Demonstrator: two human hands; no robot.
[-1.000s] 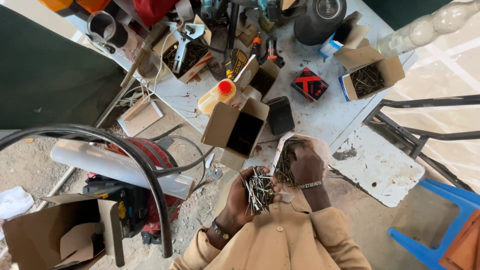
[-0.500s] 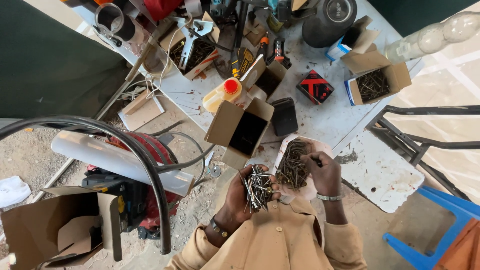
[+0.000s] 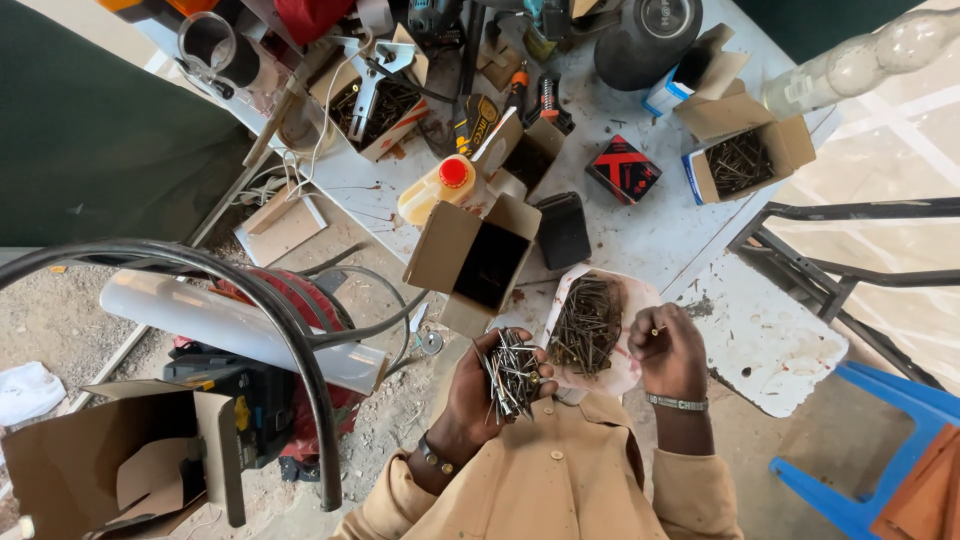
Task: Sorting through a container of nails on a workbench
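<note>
The left hand (image 3: 478,385) is closing around a thick bundle of nails (image 3: 511,373), fingers curled under and thumb pressing over the top, just in front of the tan shirt (image 3: 560,480). The nails are lying roughly parallel but splaying at both ends, points and heads jutting past the palm. The right hand (image 3: 668,347) is hovering just right of the open nail packet (image 3: 590,325), its fingertips pinching what looks like a single nail; the rest of the hand is loosely curled.

The packet is sitting at the near edge of the worktop (image 3: 650,230), with the bundle just left of it and an empty open carton (image 3: 478,262) just beyond it to the left. Another box of nails (image 3: 742,160) is standing well beyond the packet, to the right.

As a handful, the nails are likely feeling dense and heavy for their bulk, each one stiff, smooth and prone to sliding out lengthwise. The points are sharp, so gripping around the middle of the shanks, firm and level, is looking like the safest hold. The packet itself is looking thin and floppy, better supported from beneath than lifted by its rim.
</note>
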